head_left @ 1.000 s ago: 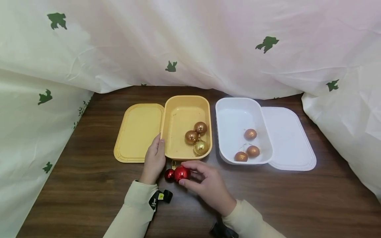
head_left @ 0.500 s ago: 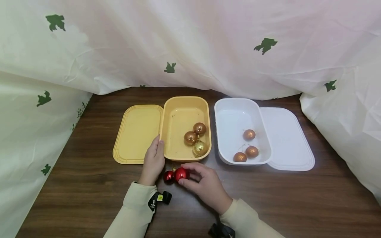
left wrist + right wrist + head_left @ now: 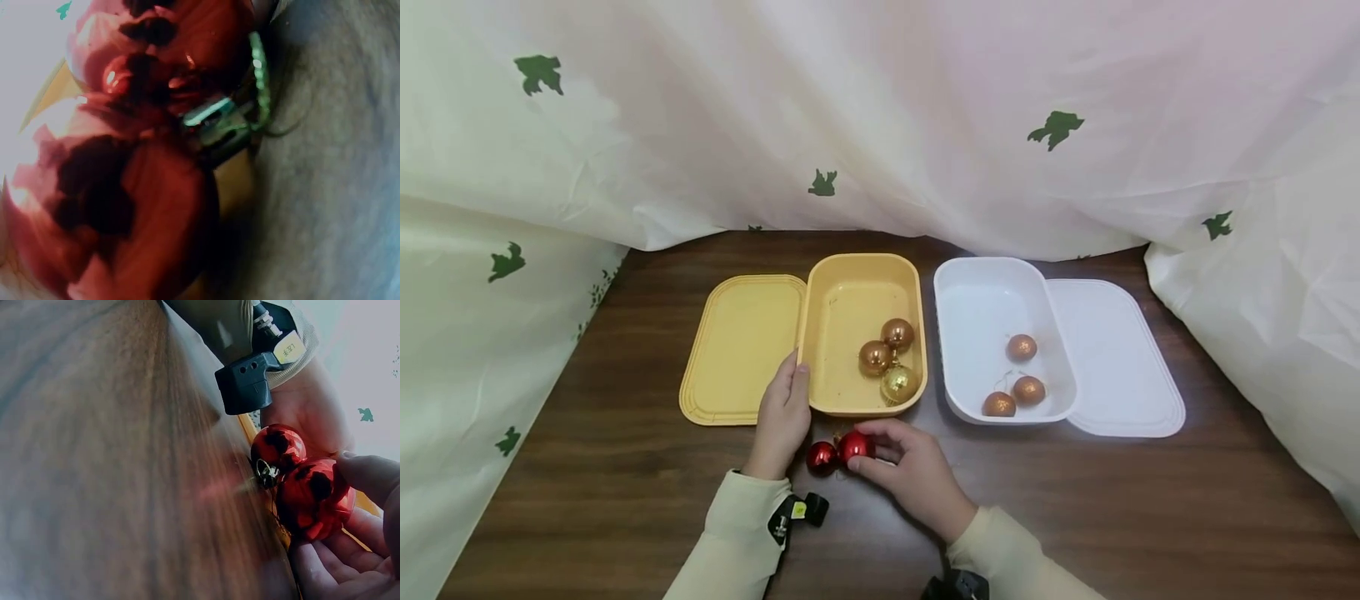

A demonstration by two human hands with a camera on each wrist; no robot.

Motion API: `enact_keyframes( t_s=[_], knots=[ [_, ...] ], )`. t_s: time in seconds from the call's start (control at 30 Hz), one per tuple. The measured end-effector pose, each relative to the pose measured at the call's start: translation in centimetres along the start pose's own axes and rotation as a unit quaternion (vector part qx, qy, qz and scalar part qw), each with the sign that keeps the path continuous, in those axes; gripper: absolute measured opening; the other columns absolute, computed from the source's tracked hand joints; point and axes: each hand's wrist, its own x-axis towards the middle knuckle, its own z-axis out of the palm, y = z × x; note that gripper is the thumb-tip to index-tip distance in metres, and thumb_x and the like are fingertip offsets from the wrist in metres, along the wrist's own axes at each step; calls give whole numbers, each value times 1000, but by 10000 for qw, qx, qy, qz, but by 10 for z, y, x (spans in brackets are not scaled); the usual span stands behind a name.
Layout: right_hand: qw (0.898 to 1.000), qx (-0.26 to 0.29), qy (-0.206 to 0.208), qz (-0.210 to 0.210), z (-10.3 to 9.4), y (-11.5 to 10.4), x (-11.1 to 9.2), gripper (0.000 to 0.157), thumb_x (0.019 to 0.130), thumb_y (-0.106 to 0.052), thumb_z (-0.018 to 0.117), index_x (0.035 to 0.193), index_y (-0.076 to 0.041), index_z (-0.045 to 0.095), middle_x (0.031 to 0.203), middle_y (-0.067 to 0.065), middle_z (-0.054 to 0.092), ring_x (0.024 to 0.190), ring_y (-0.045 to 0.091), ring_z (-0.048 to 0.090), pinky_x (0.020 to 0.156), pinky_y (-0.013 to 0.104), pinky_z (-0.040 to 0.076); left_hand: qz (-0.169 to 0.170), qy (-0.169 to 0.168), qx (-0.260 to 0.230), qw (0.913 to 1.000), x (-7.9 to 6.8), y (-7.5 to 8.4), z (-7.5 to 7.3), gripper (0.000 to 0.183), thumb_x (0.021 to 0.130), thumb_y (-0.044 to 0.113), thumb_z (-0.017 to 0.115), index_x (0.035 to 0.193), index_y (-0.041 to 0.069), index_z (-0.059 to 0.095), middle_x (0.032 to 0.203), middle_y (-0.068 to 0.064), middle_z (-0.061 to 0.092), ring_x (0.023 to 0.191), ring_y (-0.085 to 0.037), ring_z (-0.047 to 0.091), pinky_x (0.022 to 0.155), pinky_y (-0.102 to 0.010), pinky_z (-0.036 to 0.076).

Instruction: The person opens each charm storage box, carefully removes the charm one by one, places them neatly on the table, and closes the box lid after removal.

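In the head view, my right hand [image 3: 917, 473] pinches a shiny red Christmas bauble [image 3: 854, 447] between thumb and fingers, in front of the yellow box [image 3: 835, 275]. A second red bauble [image 3: 822, 458] touches it on the left, near my left wrist. Both baubles fill much of the left wrist view, with a metal cap and cord between them. My left hand [image 3: 783, 417] lies along the yellow box's near left side, its thumb against the wall; some of its fingertips are hidden. Inside that box are two copper baubles [image 3: 876, 357] and one gold bauble [image 3: 898, 385].
To the right stands a white box [image 3: 977, 292] holding three small copper glitter baubles [image 3: 1028, 390]. A yellow lid [image 3: 745, 350] lies left of the yellow box, a white lid [image 3: 1120, 358] right of the white one. A white curtain [image 3: 880, 117] hangs behind the brown table [image 3: 625, 467].
The head view has tilted slightly, so everything appears a little lower. The right hand keeps its pinch on the red bauble, and the left hand stays at the yellow box.
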Motion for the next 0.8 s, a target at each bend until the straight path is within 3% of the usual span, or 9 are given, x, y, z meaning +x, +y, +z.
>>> enact_keyframes(
  t_s=[0.5,0.8],
  knots=[
    [9998,-186,94,-44,4,6,-4,37,83,-21,84,114,-7,71,112,8,71,96,17,72,82,23,57,-48,-12,52,10000,-4,-5,1,47,111,25,33,154,6,37,154,-12,44,145,-22,33,120,-43,26],
    [9998,-20,218,-16,3,6,-2,38,81,-15,85,115,-8,69,116,6,67,107,18,68,89,23,55,11,55,121,9999,-2,-5,0,47,111,25,35,153,5,40,151,-16,47,143,-27,37,119,-46,27]
  ],
)
